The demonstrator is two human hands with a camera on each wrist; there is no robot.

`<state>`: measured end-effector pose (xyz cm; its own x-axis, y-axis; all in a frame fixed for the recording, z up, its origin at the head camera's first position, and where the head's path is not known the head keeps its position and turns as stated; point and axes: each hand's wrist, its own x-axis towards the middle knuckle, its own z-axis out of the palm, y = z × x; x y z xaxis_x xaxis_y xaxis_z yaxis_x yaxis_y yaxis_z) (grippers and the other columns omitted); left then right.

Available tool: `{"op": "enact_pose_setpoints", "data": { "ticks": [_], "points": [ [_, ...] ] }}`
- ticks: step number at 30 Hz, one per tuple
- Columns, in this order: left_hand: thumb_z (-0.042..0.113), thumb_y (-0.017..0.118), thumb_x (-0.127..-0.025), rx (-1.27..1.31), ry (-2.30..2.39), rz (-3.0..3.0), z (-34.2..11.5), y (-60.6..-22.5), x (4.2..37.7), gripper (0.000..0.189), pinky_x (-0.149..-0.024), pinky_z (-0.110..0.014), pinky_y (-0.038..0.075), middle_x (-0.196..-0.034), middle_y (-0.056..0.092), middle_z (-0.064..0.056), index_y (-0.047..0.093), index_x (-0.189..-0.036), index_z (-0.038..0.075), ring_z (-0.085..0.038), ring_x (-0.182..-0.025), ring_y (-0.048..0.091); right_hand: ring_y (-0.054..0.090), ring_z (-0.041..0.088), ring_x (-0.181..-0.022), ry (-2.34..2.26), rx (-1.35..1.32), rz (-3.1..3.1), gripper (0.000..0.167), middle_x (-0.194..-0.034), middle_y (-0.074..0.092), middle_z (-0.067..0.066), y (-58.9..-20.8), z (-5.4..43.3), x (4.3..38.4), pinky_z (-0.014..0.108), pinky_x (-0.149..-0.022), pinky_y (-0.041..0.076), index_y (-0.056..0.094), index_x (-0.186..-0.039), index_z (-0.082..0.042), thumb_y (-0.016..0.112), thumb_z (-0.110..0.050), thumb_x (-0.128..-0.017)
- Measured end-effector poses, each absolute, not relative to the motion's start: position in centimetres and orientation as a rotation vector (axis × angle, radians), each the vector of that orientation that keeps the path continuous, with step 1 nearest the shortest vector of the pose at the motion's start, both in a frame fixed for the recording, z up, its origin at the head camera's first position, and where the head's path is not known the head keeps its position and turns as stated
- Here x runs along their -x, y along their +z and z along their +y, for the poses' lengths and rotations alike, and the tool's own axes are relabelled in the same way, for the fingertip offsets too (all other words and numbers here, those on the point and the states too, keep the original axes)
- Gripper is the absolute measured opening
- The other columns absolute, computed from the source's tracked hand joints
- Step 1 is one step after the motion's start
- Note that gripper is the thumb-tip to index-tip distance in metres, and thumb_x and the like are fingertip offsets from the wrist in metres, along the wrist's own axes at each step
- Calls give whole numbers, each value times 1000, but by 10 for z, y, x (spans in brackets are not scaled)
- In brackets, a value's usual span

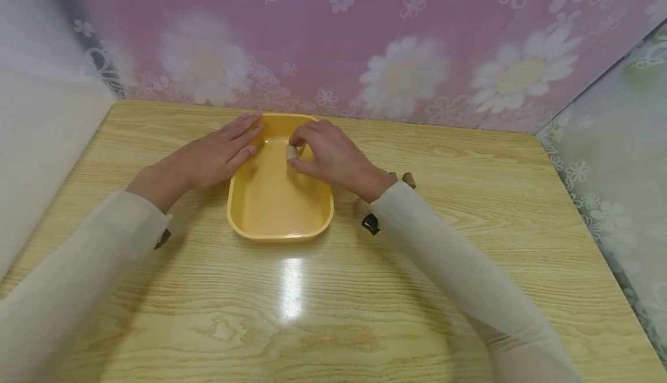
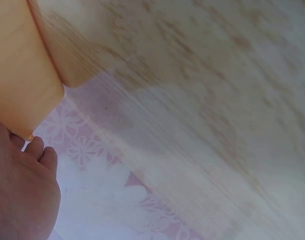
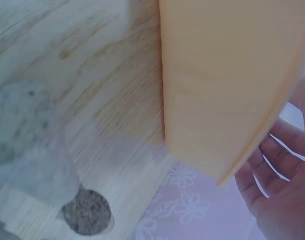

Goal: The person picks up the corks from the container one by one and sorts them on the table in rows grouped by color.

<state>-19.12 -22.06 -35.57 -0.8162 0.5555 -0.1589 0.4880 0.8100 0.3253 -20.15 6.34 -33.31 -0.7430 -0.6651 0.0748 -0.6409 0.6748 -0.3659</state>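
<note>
A yellow rectangular plastic tub (image 1: 276, 235) sits on the wooden table, its long side running away from me. Over its inside, my right hand (image 1: 336, 157) pinches a cork (image 1: 292, 152) between thumb and fingertips. The left hand (image 1: 216, 154) lies across the tub's left rim, fingers extended and pointing toward the far end. In the left wrist view, its fingers (image 2: 48, 157) lie at the tub's edge. From the right wrist, the tub's outer wall (image 3: 217, 75) shows beside the curled right hand (image 3: 287, 165).
Right of the tub, several corks stand on the table, such as a brown cork (image 1: 409, 180) partly behind the right wrist. Close to the right wrist camera is a large blurred cork (image 3: 32, 145). A pink flowered curtain (image 1: 323, 41) hangs along the table's far edge.
</note>
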Motion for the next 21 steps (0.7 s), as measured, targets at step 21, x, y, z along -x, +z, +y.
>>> {"op": "enact_pose_setpoints", "data": {
  "ticks": [21],
  "points": [
    [55, 17, -119, -827, 398, 2743, -221, -356, 191, 71, -138, -62, 9, -184, -13, 3, 4, -177, 17, -31, -172, -8, 64, 29, -124, -613, 1048, 2848, 33, -129, 74, 6, -323, 91, 190, 45, -113, 50, 73, -130, -8, 74, -29, -105]
  ]
}}
